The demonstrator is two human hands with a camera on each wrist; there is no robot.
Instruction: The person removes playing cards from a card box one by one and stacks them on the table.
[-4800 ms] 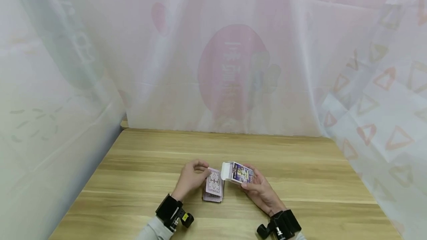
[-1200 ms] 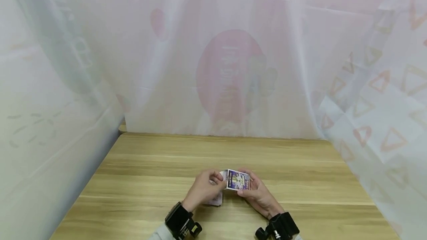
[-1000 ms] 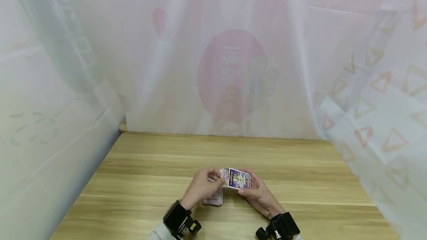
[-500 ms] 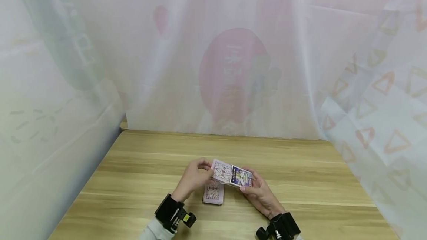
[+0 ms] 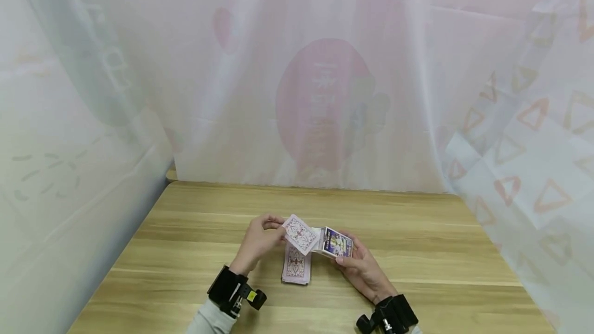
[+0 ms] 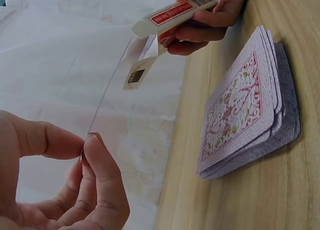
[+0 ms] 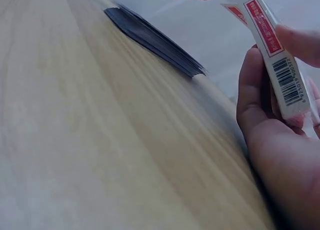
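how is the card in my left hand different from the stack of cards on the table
The card is single, pinched by the left hand and held tilted in the air beside the open box that the right hand holds. The stack holds many cards, lies flat on the table and no hand touches it. Both show the same pink patterned back.

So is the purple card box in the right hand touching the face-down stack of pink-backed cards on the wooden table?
Apart. The left wrist view shows the card box held above the table, with a gap to the stack.
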